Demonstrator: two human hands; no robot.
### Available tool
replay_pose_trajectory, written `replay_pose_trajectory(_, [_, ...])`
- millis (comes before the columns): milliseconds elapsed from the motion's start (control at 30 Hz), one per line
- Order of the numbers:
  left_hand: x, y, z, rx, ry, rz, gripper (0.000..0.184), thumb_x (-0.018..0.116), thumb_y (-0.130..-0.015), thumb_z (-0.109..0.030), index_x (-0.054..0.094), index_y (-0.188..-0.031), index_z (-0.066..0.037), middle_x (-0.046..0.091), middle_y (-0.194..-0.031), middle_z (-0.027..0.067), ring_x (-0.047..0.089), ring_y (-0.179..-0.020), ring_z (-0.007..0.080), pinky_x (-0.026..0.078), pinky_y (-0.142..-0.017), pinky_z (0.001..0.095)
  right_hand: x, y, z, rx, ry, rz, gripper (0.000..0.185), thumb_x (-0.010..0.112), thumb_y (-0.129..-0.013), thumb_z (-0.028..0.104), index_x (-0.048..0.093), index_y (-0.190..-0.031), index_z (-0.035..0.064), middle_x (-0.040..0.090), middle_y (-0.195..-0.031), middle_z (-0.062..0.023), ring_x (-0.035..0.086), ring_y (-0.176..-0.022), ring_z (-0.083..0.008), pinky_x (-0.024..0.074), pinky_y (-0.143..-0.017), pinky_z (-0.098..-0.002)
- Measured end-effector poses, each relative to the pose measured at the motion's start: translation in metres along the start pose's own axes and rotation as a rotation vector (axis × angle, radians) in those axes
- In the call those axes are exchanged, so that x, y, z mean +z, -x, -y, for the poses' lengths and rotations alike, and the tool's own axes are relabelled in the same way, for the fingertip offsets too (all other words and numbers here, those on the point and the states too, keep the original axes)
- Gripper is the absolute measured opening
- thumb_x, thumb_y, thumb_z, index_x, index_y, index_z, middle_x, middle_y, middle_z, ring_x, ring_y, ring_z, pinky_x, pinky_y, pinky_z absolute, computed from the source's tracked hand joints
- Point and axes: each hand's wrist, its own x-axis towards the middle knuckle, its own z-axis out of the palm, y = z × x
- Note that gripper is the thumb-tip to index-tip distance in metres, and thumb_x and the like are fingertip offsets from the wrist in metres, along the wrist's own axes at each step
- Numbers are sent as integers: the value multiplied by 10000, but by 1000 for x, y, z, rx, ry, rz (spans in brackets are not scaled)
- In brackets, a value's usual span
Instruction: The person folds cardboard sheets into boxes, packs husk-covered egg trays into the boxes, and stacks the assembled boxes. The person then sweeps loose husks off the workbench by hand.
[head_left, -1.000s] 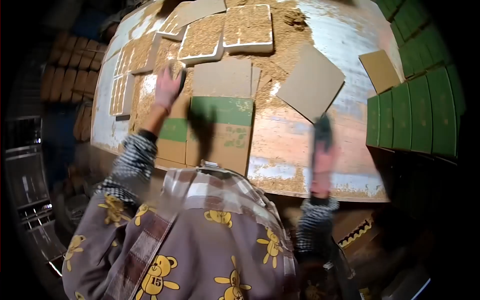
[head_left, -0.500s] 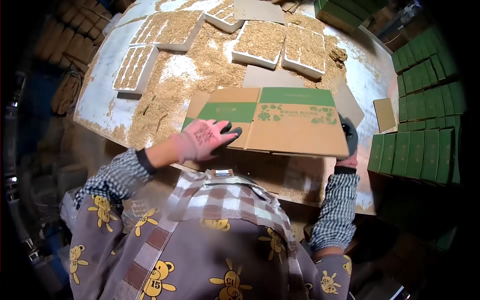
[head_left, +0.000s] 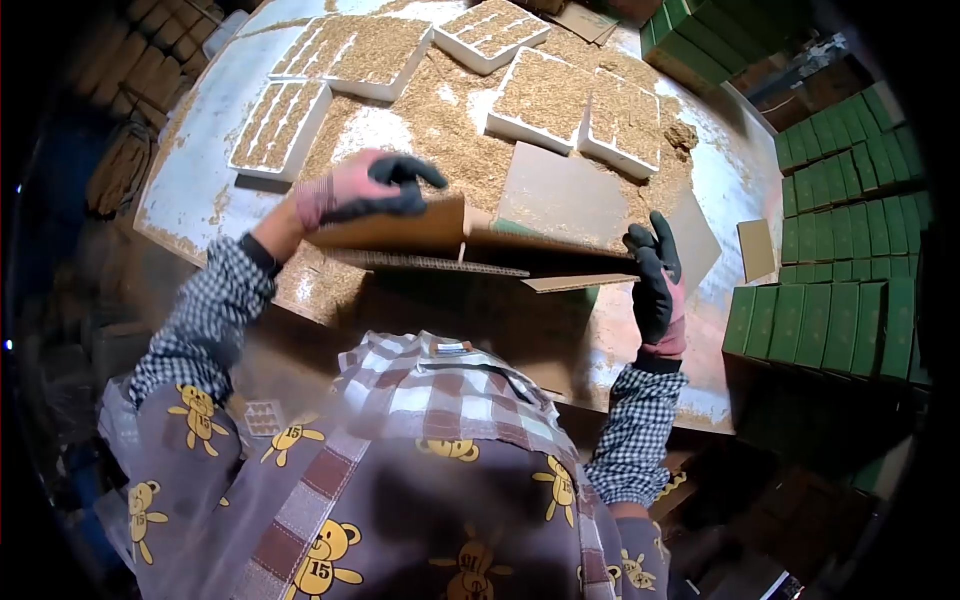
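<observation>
A brown cardboard carton (head_left: 400, 235) stands at the near edge of the table, its walls spread apart and its flaps sticking out. The inside looks dark. Over the carton's left end is my left hand (head_left: 375, 190) in a pink and dark glove, fingers curled and apart with nothing between them. At the right end, my right hand (head_left: 657, 285) has its gloved fingers and thumb spread beside the carton's edge. Whether it touches the cardboard I cannot tell. Just behind the carton lies a flat cardboard sheet (head_left: 560, 190).
Several white trays (head_left: 300, 150) filled with brown loose material sit across the table (head_left: 185, 190). More of that loose material is scattered around them. Rows of green cartons (head_left: 820, 320) stand at the right, with further green boxes (head_left: 685, 45) at the back right.
The carton lay flattened with its printed green side showing; now its walls are spread and tipped upward. My left hand has risen off it, and my right hand's fingers have spread.
</observation>
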Motion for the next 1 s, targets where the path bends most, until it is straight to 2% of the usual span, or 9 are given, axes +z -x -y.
replay_pose_trajectory(133, [56,-8,-21,371,-350,-499,315,627,-879,-195,571,-1140,-28,613,-946,28,580,-840,88,478,-753,232,18,-3,31,-35,60,-41,842,694,-742,114,242,-1446,15,414,-1330,-202,487,-1174,-283,437,-983,-384])
replay_pose_trajectory(333, [76,-3,31,361,-1096,84,568,638,-744,-183,524,-1301,-186,454,-1366,149,420,-1268,341,350,-1048,423,69,-31,-17,-1046,1323,-292,714,751,-648,274,484,-1288,103,340,-1362,-198,305,-1304,-370,139,-1103,-620])
replay_pose_trajectory(400, [75,41,-6,146,-1434,92,584,650,-775,-209,495,-1337,-167,397,-1395,184,335,-1326,336,341,-1064,366,63,-33,-48,-785,1420,-325,631,739,-640,256,522,-1219,131,371,-1359,-136,324,-1302,-357,98,-1101,-643])
replay_pose_trajectory(533, [72,22,41,-155,-209,-183,840,734,-766,-387,314,-1448,-132,373,-1406,224,416,-1277,325,352,-1060,371,79,-50,-28,-767,1408,-287,591,750,-650,268,551,-1195,151,495,-1248,-89,429,-1213,-283,179,-1083,-581])
replay_pose_trajectory(633, [72,-2,74,-128,-394,-560,822,714,-801,-360,299,-1438,-48,419,-1396,175,454,-1239,235,375,-1041,331,83,-10,0,-611,1353,-44,517,702,-707,306,572,-1179,140,554,-1158,-71,503,-1090,-283,289,-973,-503])
replay_pose_trajectory(767, [59,3,225,136,752,-593,589,606,-895,-219,369,-1411,-64,521,-1306,148,509,-1181,222,392,-1033,353,57,67,-81,-620,1550,304,1019,749,-534,546,417,-1359,48,374,-1419,-200,328,-1330,-360,160,-1116,-555])
replay_pose_trajectory(867, [97,13,195,300,-834,-738,504,563,-880,-65,423,-1364,-53,551,-1277,113,551,-1136,235,432,-995,351,28,85,-62,-482,1281,171,1110,783,-532,513,317,-1408,16,330,-1438,-228,289,-1351,-367,147,-1118,-572])
replay_pose_trajectory(933, [88,-8,125,656,-763,-835,493,576,-848,-49,444,-1323,-44,582,-1229,118,604,-1054,282,477,-935,351,37,88,-62,-397,1014,-56,1091,811,-555,394,277,-1431,21,291,-1470,-208,301,-1352,-314,207,-1131,-453])
replay_pose_trajectory(1000, [80,-15,23,521,369,-581,479,644,-830,-155,485,-1272,-65,647,-1076,160,653,-944,279,508,-853,343,42,89,-84,55,527,26,950,736,-652,352,293,-1433,43,355,-1431,-184,366,-1302,-289,280,-1064,-448])
